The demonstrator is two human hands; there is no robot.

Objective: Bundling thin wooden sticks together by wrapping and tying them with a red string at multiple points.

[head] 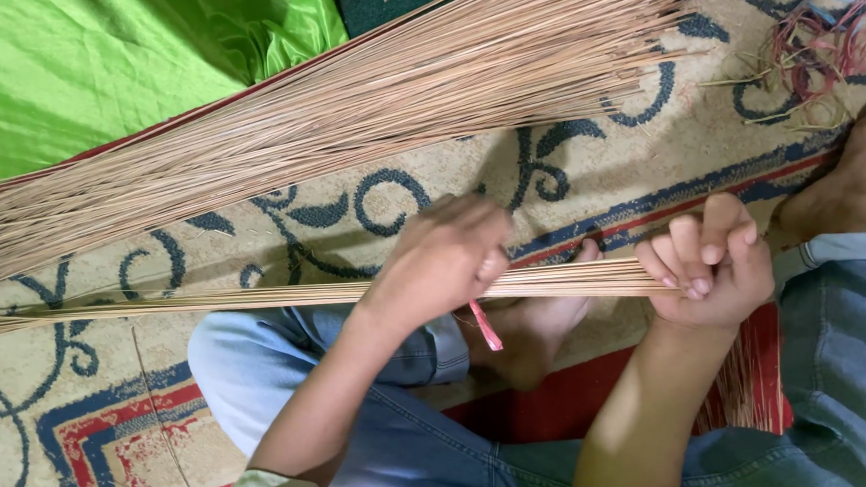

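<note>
From my head view, my left hand is closed around a thin bundle of sticks lying across my lap, a red band dangling just beneath my fingers. My right hand pinches the bundle's end, fingers curled. The sticks look light, stiff yet springy and probably brittle, so a grip near the middle seems safest. Beyond my hands lies the big loose pile of sticks on the patterned rug.
</note>
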